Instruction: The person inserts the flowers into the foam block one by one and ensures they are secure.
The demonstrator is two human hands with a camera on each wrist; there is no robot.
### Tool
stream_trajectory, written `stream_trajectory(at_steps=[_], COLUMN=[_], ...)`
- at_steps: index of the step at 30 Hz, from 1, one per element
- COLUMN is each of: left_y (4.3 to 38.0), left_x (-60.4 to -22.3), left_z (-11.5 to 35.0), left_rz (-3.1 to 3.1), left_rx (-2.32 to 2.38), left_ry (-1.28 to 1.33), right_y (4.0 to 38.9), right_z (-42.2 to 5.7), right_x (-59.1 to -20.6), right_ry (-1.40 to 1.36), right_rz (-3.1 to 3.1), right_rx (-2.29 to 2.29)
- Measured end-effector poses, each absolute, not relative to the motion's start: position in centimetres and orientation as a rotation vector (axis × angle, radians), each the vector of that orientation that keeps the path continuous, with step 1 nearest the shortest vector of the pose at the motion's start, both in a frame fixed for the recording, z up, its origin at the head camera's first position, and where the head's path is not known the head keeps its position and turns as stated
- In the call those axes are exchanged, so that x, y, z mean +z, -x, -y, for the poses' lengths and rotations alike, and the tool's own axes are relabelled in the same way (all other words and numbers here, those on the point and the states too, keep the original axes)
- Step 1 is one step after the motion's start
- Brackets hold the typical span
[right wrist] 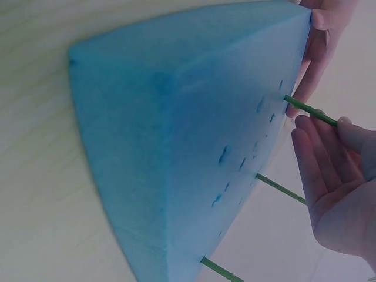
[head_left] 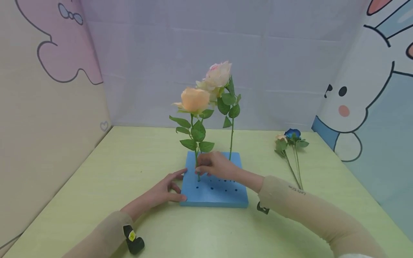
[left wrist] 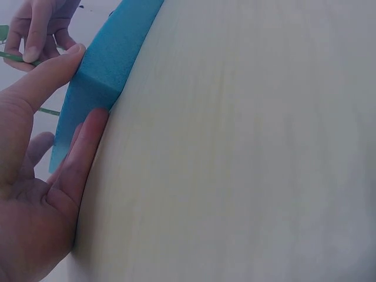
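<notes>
A blue foam block [head_left: 214,199] with rows of small holes lies on the table. My right hand [head_left: 218,166] pinches the green stem [right wrist: 310,109] of a peach rose [head_left: 194,100] between thumb and fingers, low down near the block. The stem's lower end meets the block's top at a hole. My left hand [head_left: 162,190] rests against the block's left side, its thumb at the front corner and its fingers spread along the edge. Behind the rose, pale pink flowers [head_left: 218,74] stand upright; two further stems enter the block in the right wrist view.
A blue rose [head_left: 293,134] and a small peach rose [head_left: 281,144] lie on the table at the right. The light yellow table [head_left: 145,150] ends at a pale curtain [head_left: 258,71]. Cartoon-printed panels stand at both sides.
</notes>
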State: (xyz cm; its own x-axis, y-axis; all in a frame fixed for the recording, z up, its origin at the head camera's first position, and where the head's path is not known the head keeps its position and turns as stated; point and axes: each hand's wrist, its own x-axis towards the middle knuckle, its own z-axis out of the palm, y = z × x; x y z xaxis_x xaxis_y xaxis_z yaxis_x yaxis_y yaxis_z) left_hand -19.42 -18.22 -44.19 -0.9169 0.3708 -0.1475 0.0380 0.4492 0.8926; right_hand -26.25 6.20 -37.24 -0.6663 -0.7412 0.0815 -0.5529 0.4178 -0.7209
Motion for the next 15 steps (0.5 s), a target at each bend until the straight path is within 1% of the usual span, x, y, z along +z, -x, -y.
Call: stream_trajectory(at_steps=[15], left_y=[19.34], left_x=[-44.24], left_z=[18.3], left_rz=[-2.39], left_rx=[1.452], left_ry=[-0.367], right_y=[25.72], right_z=[-5.98], right_x=[-37.07], right_ry=[1.094], right_rz=[-2.453], right_rx=[-1.068])
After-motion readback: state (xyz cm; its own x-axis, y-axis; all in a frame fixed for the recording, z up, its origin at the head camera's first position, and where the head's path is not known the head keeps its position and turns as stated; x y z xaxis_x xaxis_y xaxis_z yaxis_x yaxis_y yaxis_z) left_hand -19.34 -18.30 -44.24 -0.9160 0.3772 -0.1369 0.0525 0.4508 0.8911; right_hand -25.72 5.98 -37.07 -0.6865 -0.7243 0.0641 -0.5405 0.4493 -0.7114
